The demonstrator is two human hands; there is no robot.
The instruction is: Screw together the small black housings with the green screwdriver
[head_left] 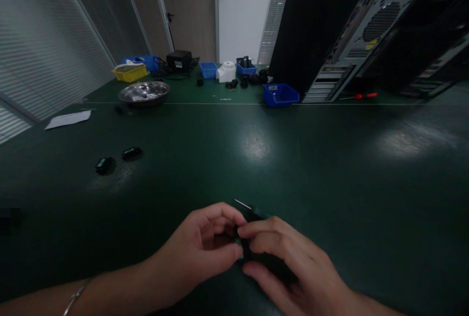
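Note:
Between my hands, low in the middle of the view, is a small black module with a green face (239,248), mostly covered by fingers. The thumb and fingers of my left hand (208,245) pinch it from the left. My right hand (293,257) closes its thumb and fingertips on it from the other side. Just beyond the fingers lies a screwdriver (252,209), its thin metal shaft pointing up and left; the right hand partly hides its handle. Two similar black modules, one (104,165) beside the other (131,153), rest on the table to the left.
The green table (205,159) has a metal bowl (144,92), a yellow bin (130,73) and white paper (68,119) at far left. Along the back are blue bins, one blue bin (280,95) nearer, a white housing (226,72), a computer case (366,37) and a red screwdriver (366,95).

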